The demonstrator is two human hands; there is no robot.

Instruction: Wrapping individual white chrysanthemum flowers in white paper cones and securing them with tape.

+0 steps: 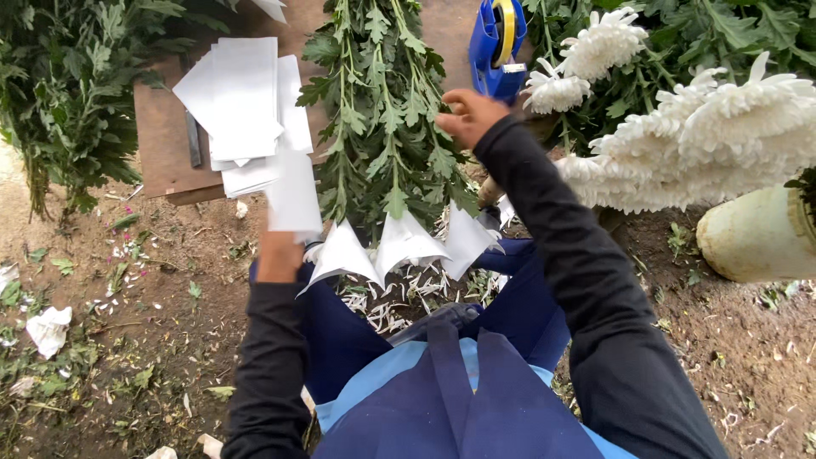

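Wrapping cut stems at a small wooden bench

The left hand (pixel 280 251) is raised with a white paper sheet (pixel 293 200) pinched in it (the fingers are mostly hidden behind the sheet), just below the stack of white paper (pixel 242 102) lying on the bench (pixel 161 136). The right hand (pixel 469 115) is curled closed over the bundle of green leafy stems (pixel 378 110), which lies lengthwise toward the person, its lower end in white paper cones (pixel 404 242) over the lap. A blue tape dispenser (pixel 500 42) stands just beyond the right hand. White chrysanthemums (pixel 705 136) are heaped at the right, beside a pale bucket (pixel 752 234) on the dirt floor.
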